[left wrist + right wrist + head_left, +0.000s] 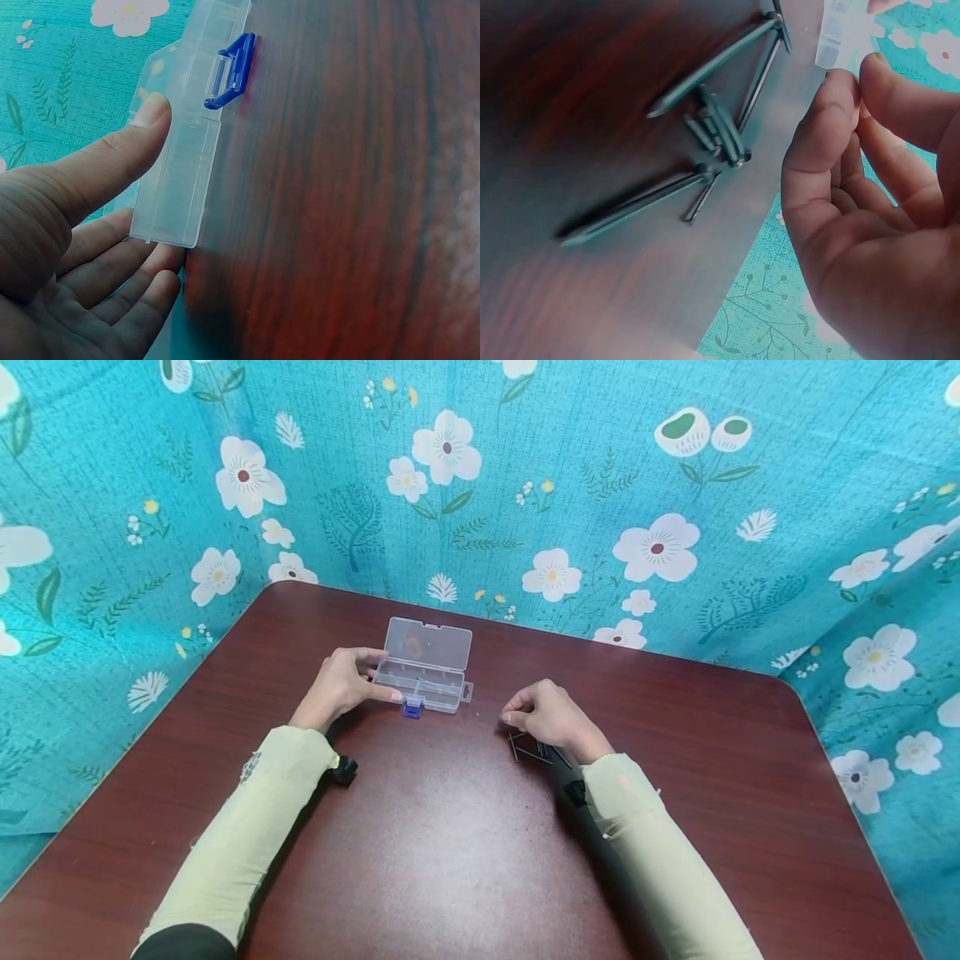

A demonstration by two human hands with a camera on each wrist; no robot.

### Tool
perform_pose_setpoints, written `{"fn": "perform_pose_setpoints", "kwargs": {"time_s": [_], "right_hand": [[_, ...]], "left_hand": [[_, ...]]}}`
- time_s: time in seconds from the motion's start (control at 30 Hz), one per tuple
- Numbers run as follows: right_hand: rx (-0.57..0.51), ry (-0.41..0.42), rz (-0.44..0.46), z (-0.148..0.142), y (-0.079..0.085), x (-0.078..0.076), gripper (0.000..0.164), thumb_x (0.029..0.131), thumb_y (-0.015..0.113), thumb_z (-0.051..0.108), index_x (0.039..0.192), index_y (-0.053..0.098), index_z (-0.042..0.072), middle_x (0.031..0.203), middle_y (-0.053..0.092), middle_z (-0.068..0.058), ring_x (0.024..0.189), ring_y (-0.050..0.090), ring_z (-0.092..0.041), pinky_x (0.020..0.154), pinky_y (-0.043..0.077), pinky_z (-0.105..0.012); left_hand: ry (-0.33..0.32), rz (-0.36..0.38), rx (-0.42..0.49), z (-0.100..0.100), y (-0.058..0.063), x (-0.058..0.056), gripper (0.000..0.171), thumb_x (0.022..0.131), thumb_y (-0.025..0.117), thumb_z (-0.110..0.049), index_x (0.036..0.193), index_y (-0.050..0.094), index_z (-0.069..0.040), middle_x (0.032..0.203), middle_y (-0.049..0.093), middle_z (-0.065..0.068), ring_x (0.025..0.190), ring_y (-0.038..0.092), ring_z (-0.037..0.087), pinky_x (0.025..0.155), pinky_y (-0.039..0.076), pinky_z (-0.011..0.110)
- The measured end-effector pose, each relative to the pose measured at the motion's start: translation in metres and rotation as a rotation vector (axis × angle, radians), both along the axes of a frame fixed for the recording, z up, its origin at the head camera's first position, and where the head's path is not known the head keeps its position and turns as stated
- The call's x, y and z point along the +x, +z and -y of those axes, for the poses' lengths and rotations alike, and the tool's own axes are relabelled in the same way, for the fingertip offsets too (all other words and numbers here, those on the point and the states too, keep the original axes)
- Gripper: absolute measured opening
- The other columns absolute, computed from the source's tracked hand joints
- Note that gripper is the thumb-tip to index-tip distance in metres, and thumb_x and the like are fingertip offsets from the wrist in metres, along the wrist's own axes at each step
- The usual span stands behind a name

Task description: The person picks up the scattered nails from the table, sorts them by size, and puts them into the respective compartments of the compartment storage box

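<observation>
A clear plastic compartment box stands on the table with its lid raised. My left hand grips its left end, the thumb along the front wall and the fingers behind and beneath. A blue latch hangs at the box's front. My right hand is over a small pile of dark nails, right of the box. Its thumb and bent forefinger meet at the tips, other fingers curled; nothing shows between them. In the right wrist view the nails lie crossed, several together.
The dark red-brown wooden table reaches back to a turquoise flowered curtain, which also hangs along both sides. A clear hang tab juts from the box's right end. Dark wrist gear sits under the left wrist.
</observation>
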State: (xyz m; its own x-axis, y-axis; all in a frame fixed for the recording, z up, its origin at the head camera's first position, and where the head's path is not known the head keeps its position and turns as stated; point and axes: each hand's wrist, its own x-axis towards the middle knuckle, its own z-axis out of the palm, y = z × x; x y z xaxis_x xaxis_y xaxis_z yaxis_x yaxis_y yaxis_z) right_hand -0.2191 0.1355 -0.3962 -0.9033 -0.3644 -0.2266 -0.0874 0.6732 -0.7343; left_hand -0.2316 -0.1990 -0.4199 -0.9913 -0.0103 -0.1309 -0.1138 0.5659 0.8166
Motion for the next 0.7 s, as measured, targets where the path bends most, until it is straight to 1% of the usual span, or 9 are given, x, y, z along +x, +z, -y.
{"fn": "perform_pose_setpoints", "kwargs": {"time_s": [0.17,0.4,0.53,0.7], "right_hand": [[0.043,0.02,-0.016,-0.008,-0.002,0.008,0.007,0.094,0.073,0.012,0.093,0.08,0.009,0.085,0.071,-0.006,0.072,0.055,-0.019,0.062,0.045,-0.033],[0.09,0.038,-0.04,-0.02,-0.003,0.019,0.006,0.092,0.075,0.012,0.089,0.08,0.013,0.083,0.071,0.0,0.076,0.054,-0.019,0.062,0.045,-0.033],[0.106,0.044,-0.045,-0.024,-0.004,0.023,0.006,0.091,0.076,0.012,0.087,0.08,0.014,0.081,0.07,0.002,0.073,0.053,-0.017,0.061,0.044,-0.033],[0.125,0.041,-0.056,-0.028,-0.007,0.03,0.007,0.091,0.076,0.012,0.084,0.079,0.014,0.078,0.068,0.004,0.069,0.051,-0.016,0.059,0.042,-0.032]], "left_hand": [[0.0,0.009,0.014,0.0,0.0,0.0,0.083,0.068,0.096,-0.018,0.141,0.057,-0.005,0.121,0.064,0.014,0.105,0.055,0.03,0.087,0.05,0.04],[-0.002,0.026,0.016,0.001,0.0,-0.001,0.085,0.068,0.096,-0.021,0.142,0.056,-0.005,0.123,0.064,0.015,0.106,0.056,0.03,0.091,0.049,0.042],[-0.001,0.02,0.011,0.002,0.0,0.0,0.085,0.069,0.096,-0.021,0.142,0.056,-0.006,0.124,0.063,0.014,0.107,0.055,0.03,0.091,0.049,0.042],[-0.004,0.007,0.007,0.002,-0.002,0.001,0.085,0.068,0.096,-0.021,0.142,0.057,-0.006,0.124,0.063,0.014,0.107,0.055,0.03,0.089,0.05,0.042]]}}
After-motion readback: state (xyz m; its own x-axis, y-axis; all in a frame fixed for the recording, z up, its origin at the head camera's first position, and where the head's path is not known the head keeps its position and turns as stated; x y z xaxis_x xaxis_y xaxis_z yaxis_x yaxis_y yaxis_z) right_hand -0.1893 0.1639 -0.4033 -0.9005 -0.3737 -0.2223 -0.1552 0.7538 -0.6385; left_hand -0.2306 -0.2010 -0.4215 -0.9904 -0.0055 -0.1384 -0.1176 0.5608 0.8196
